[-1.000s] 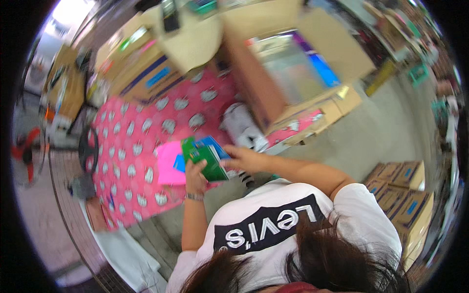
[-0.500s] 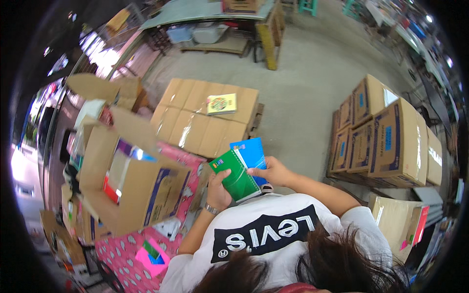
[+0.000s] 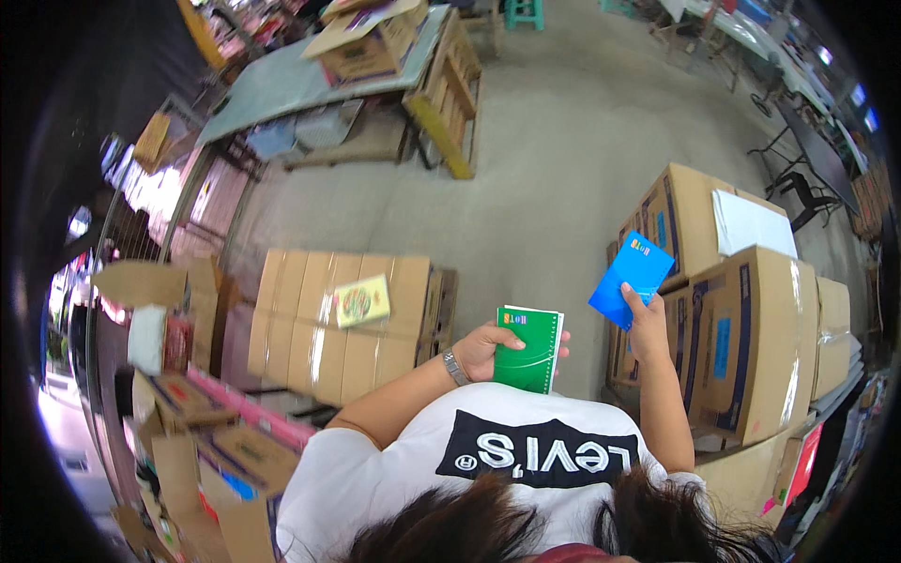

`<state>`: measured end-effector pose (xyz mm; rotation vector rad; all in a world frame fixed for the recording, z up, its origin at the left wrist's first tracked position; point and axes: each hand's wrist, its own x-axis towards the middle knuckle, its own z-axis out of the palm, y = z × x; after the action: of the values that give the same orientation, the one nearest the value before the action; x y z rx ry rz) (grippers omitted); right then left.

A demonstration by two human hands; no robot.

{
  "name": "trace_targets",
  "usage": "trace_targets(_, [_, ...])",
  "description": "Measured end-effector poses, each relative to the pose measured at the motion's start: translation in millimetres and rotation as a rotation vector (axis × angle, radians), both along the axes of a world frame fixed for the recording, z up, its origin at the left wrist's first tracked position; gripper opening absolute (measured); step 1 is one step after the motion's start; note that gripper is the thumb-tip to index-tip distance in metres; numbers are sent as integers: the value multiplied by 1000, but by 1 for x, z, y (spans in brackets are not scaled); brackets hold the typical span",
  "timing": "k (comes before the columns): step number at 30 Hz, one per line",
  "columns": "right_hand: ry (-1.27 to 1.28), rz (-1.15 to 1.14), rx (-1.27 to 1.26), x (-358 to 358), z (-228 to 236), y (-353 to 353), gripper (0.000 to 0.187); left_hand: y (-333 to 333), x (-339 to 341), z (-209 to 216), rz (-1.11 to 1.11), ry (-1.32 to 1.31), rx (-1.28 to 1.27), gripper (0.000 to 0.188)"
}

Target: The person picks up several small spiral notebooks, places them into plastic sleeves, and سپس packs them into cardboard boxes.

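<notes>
My left hand grips a green spiral notebook close to my chest, thumb on its cover and fingertips showing past its right edge. White page edges show along its top and right side. Out to the right, my right hand pinches a blue notebook by its lower corner, tilted and held up in front of stacked cartons. The two notebooks are apart from each other.
Taped cardboard cartons on a pallet bear a pale yellow booklet at left. More cartons stand stacked at right, a white sheet on top. Opened boxes lie lower left. A table stands farther back.
The blue notebook has left the green one and moved right with my right hand. My left hand still holds the green notebook. The view has turned toward the right.
</notes>
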<state>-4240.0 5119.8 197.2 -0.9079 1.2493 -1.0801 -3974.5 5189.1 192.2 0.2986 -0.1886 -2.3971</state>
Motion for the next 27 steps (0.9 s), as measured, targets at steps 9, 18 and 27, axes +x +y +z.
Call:
trace_targets(9, [40, -402, 122, -67, -30, -182, 29, -313, -32, -2, -199, 165, -17, 43])
trace_targets(18, [52, -698, 190, -134, -92, -402, 30, -588, -66, -7, -119, 107, 21, 51])
trace_targets(27, [679, 15, -268, -101, -4, -861, 26, -871, -81, 33, 222, -120, 13, 53])
